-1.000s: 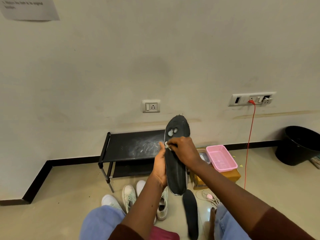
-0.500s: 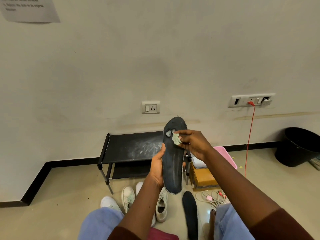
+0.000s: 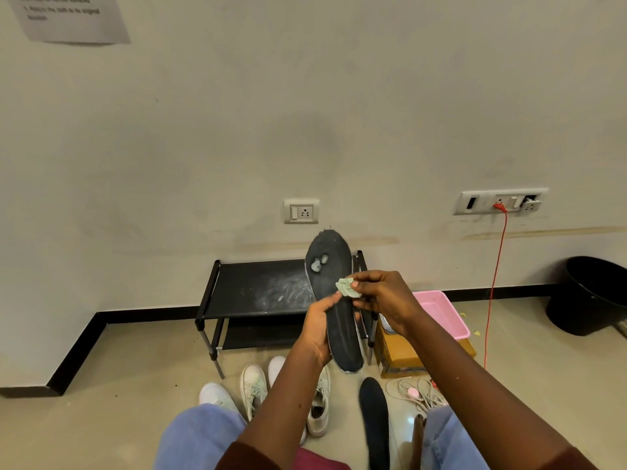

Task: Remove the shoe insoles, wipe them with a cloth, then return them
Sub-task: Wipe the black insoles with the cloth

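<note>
Two hands at work — left hand (image 3: 317, 329) gripping upright black insole (image 3: 334, 300), right hand (image 3: 383, 300) pinching green cloth (image 3: 346, 287) against it

cloth (image 3: 346, 288) against upright insole (image 3: 334, 300) between hands

Left hand (image 3: 317, 329) grips from below, right hand (image 3: 383, 296) pinches, apparently fingertips together.
</note>
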